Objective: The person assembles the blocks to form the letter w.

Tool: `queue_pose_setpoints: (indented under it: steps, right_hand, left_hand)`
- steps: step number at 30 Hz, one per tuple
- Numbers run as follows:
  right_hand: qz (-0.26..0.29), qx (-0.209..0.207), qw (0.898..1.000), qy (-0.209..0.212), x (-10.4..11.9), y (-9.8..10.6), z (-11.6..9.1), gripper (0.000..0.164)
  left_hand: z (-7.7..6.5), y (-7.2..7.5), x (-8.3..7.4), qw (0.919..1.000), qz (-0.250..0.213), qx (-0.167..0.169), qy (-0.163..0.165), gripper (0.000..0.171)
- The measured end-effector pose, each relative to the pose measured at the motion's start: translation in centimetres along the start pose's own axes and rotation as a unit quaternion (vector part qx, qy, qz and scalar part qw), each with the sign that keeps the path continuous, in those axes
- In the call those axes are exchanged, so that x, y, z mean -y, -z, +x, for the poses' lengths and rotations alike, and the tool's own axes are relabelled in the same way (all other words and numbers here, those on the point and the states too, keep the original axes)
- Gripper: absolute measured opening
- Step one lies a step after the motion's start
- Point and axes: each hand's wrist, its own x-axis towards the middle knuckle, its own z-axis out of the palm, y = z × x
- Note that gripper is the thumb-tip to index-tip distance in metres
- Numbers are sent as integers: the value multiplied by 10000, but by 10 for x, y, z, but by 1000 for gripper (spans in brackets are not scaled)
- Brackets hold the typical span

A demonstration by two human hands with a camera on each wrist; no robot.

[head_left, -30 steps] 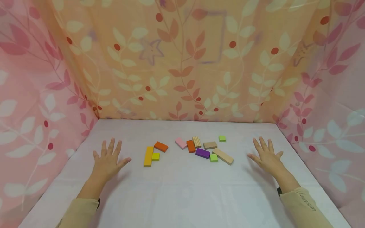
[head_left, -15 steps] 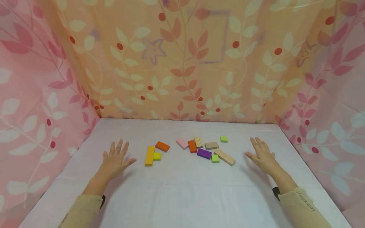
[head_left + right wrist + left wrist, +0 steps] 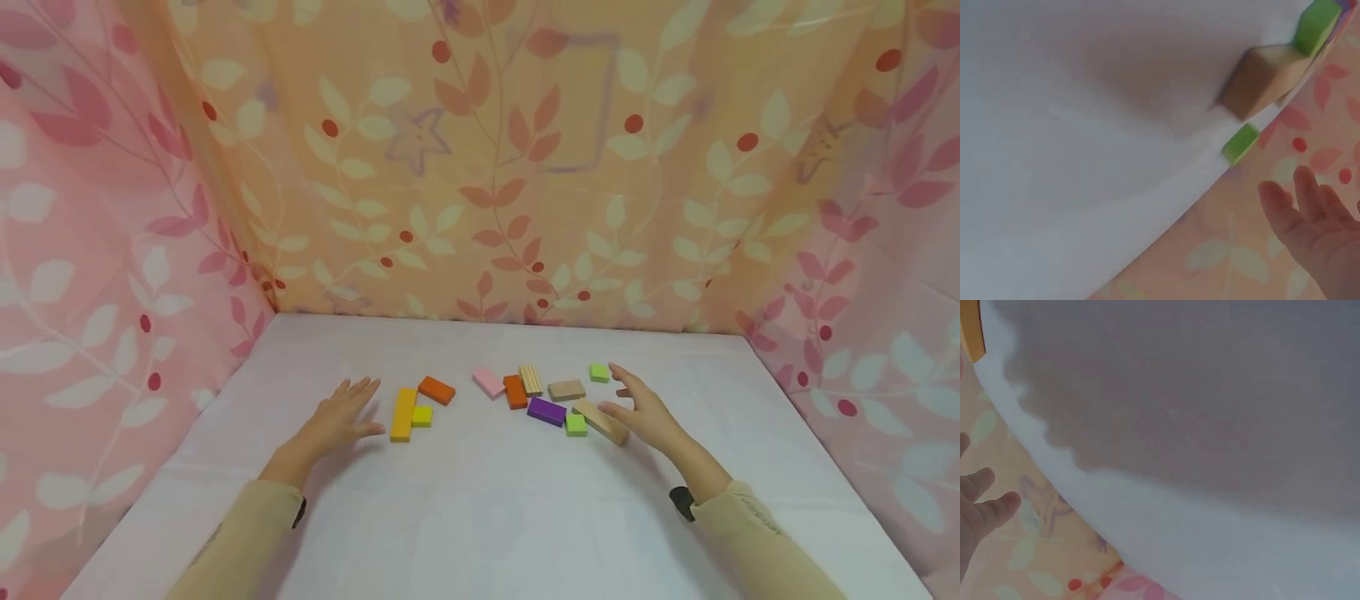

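My left hand (image 3: 337, 421) hovers over the table, fingers extended, just left of a long yellow-orange block (image 3: 403, 415). Against that block sits a small yellow block (image 3: 422, 417), with an orange block (image 3: 437, 390) behind. On the other side, my right hand (image 3: 648, 417) is spread above the table and holds nothing. Its thumb overlaps a long plain wooden block (image 3: 600, 423) in the head view, and its fingertips come near a small green block (image 3: 598, 372). The right wrist view shows the fingers (image 3: 1310, 200) apart from the wooden block (image 3: 1260, 81).
Between the hands lie a pink block (image 3: 489, 382), a second orange block (image 3: 515, 392), a ridged striped block (image 3: 530, 381), a tan block (image 3: 567, 390), a purple block (image 3: 547, 412) and another green block (image 3: 576, 426). Floral curtains (image 3: 480, 167) enclose the white table (image 3: 480, 517).
Both hands have moved inward toward the blocks, the right one farther, up to the long wooden block. The blocks keep their arrangement; the head view has shifted slightly.
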Motion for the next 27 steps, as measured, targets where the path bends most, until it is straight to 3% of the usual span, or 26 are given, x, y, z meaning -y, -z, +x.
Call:
queue_pose_setpoints:
  steps: [7, 10, 22, 27]
  right_hand:
    - [891, 691, 9936, 29, 24, -21, 26, 67]
    - [1376, 1052, 9845, -276, 35, -32, 37, 68]
    - [1973, 1804, 9626, -449, 67, -85, 77, 59]
    - [1944, 2047, 9584, -431, 81, -106, 88, 56]
  left_hand:
    - [13, -10, 3, 9994, -159, 314, -1, 86]
    - [17, -12, 2, 9990, -221, 385, -63, 87]
    - [30, -19, -2, 9972, -296, 654, -202, 85]
    - [33, -20, -1, 9959, -405, 803, -32, 87]
